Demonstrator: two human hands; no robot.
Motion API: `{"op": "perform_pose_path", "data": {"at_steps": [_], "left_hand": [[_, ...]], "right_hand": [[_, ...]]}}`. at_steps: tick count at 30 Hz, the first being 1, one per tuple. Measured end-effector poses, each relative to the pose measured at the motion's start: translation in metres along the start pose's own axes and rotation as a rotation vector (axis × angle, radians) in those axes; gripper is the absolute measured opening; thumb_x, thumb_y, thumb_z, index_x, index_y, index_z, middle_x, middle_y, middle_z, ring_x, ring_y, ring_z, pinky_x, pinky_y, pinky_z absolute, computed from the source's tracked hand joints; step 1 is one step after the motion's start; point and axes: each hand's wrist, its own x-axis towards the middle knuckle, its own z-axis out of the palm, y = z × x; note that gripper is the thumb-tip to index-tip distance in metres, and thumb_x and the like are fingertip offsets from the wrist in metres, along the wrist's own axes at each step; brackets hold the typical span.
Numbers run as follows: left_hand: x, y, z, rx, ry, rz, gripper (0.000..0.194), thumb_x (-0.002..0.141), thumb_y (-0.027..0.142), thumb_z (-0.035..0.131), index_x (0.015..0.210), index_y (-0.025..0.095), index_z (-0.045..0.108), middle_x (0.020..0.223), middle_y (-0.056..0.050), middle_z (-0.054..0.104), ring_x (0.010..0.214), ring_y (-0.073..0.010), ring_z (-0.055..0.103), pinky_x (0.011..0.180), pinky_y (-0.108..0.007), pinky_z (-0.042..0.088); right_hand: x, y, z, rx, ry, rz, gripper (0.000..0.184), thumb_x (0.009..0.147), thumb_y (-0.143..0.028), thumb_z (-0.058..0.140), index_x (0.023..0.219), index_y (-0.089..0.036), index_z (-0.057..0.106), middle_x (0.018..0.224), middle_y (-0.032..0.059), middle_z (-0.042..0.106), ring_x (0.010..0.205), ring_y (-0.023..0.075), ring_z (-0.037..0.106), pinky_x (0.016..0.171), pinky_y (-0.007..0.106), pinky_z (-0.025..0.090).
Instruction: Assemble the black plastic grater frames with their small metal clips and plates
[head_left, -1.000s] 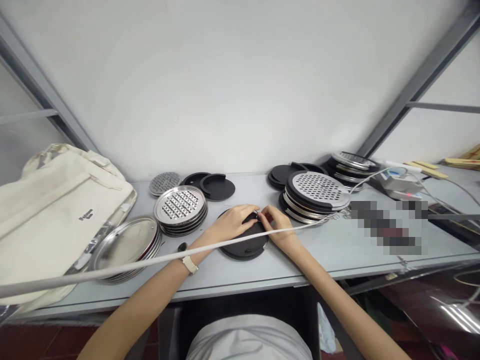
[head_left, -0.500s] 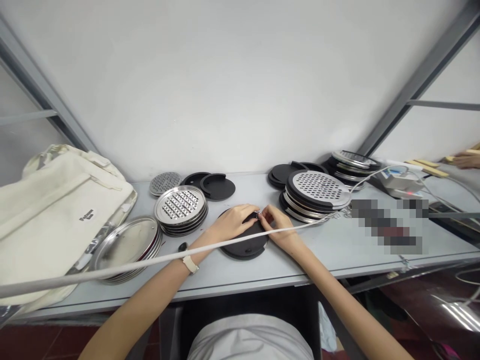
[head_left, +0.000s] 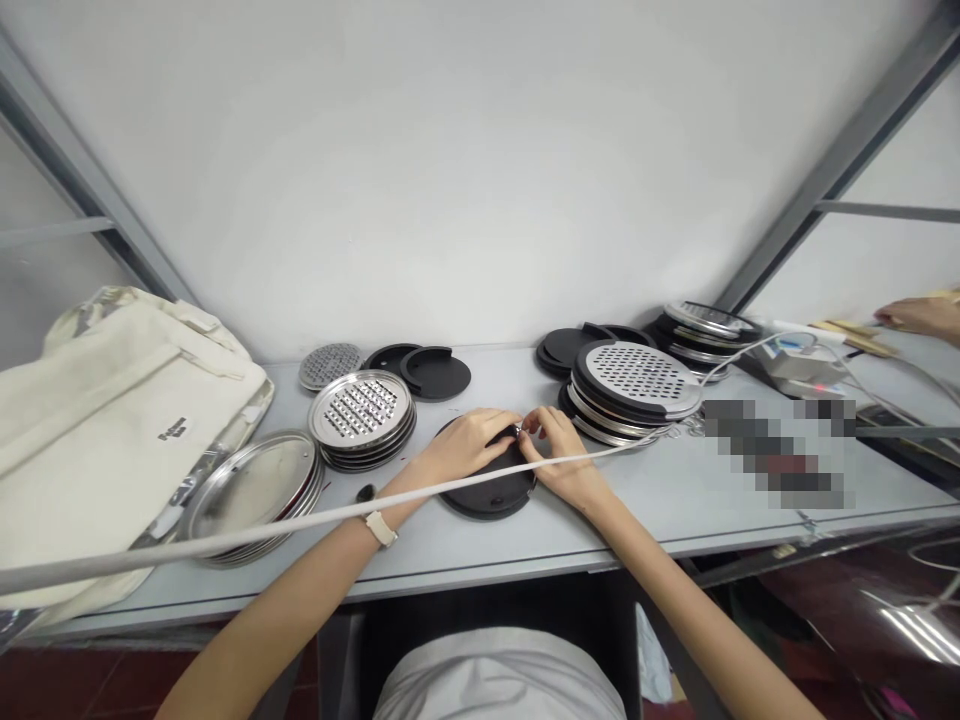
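Note:
A black round plate (head_left: pixel 491 496) lies flat on the table in front of me. My left hand (head_left: pixel 466 442) rests over its far left part, with thumb and fingers gripping near the far rim. At the same rim my right hand (head_left: pixel 556 455) pinches a small shiny metal piece (head_left: pixel 517 431), whose exact kind is too small to tell. Both sets of fingertips nearly meet there. Close to the left hand stands a stack of round metal graters (head_left: pixel 360 412). Close to the right hand is a stack of black-rimmed round graters (head_left: pixel 637 382).
A pale cable (head_left: pixel 330 516) crosses in front of my wrists. Steel round plates (head_left: pixel 247 485) and a cream bag (head_left: pixel 112 420) are at left. Black discs (head_left: pixel 442 374) lie by the wall. At far right, a co-worker's hand (head_left: pixel 922 316) is over wooden strips (head_left: pixel 862 337).
My right fingers have shifted slightly around the small metal piece, while my left hand has hardly moved. The co-worker's hand has come in from the right edge and moved further left.

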Motion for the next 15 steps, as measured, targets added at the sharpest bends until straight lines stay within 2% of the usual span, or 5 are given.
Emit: {"op": "perform_pose_path", "data": {"at_steps": [4,15], "left_hand": [[-0.0003,0.0006,0.0001,0.014,0.01,0.005,0.03,0.09,0.02,0.048,0.12,0.017,0.049,0.117,-0.008,0.059,0.11,-0.0183,0.054,0.095,-0.032,0.044],[-0.0001,-0.0023,0.0022,-0.013,0.024,-0.02,0.034,0.089,0.02,0.048,0.123,0.018,0.047,0.119,-0.008,0.059,0.109,-0.0187,0.056,0.094,-0.033,0.046]], "right_hand": [[0.0013,0.0022,0.0022,0.002,-0.012,-0.026,0.008,0.087,-0.023,0.045,0.08,-0.02,0.046,0.079,0.0045,0.049,0.076,0.0189,0.047,0.073,0.033,0.04],[0.0027,0.0009,0.0028,0.002,-0.073,-0.03,0.015,0.09,-0.02,0.039,0.076,-0.02,0.046,0.075,0.0044,0.047,0.071,0.0182,0.048,0.066,0.03,0.041]]}}
